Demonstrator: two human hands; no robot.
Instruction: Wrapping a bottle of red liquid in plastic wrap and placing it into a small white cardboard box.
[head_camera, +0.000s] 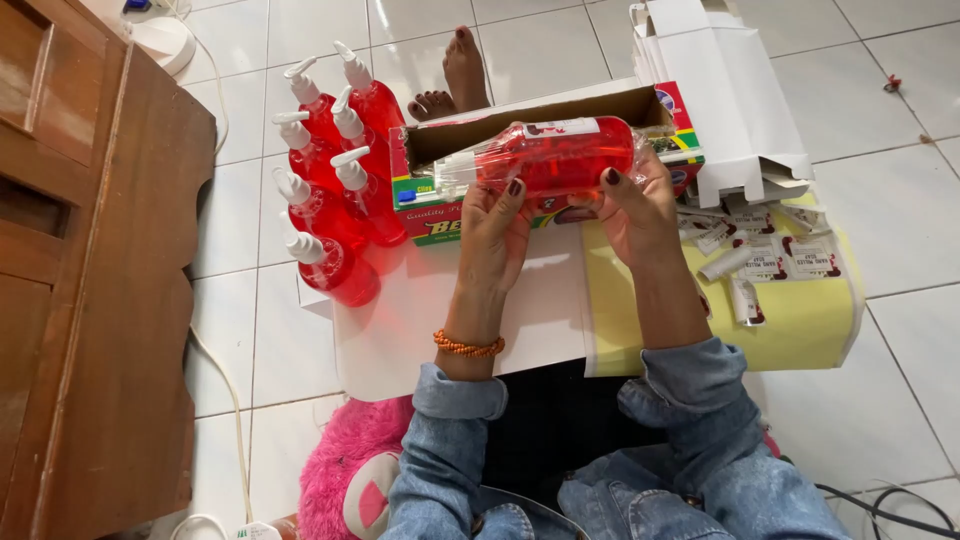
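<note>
A red liquid-filled pump bottle (548, 157) lies sideways in both my hands, its white pump pointing left. My left hand (494, 232) grips its neck end from below, and my right hand (636, 212) holds its base end. Clear plastic film wraps the bottle. Right behind it lies an open cardboard box (448, 138) with red, green and yellow print. Several more red pump bottles (335, 180) stand upright on the tiled floor to the left of the box.
A white sheet (400, 330) and a yellow backing sheet (810, 315) with small labels lie on the floor before me. White folded cartons (735, 100) are stacked at the back right. A wooden cabinet (90, 280) fills the left. Someone's foot (462, 70) rests beyond the box.
</note>
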